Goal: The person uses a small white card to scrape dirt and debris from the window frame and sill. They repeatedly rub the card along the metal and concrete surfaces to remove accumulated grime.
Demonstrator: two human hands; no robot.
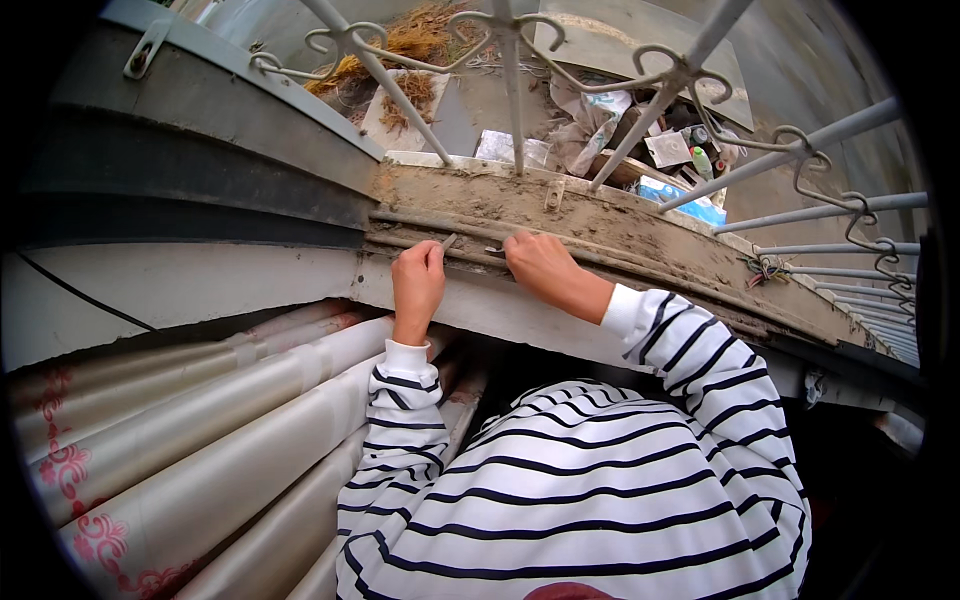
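My left hand [418, 279] is closed over the near edge of a dirty window track [645, 266]. From between its thumb and fingers sticks a thin grey strip [449, 241]; its material is unclear. Just to the right, my right hand [547, 268] bends down over the same track. A small metal-looking tip [493, 250] pokes out at its fingertips, and the rest of that piece is hidden by the hand. Between the two hands a short stretch of track shows, with dirt along its grooves. The two hands are apart.
White metal window bars [513, 97] with scrollwork rise beyond the muddy sill [480, 184]. A dark window frame [202, 180] stands at left, above pale curtains [247, 420]. Tangled wires [766, 270] lie at right. Outside are a plastic sack [600, 124] and a green-capped bottle [701, 162].
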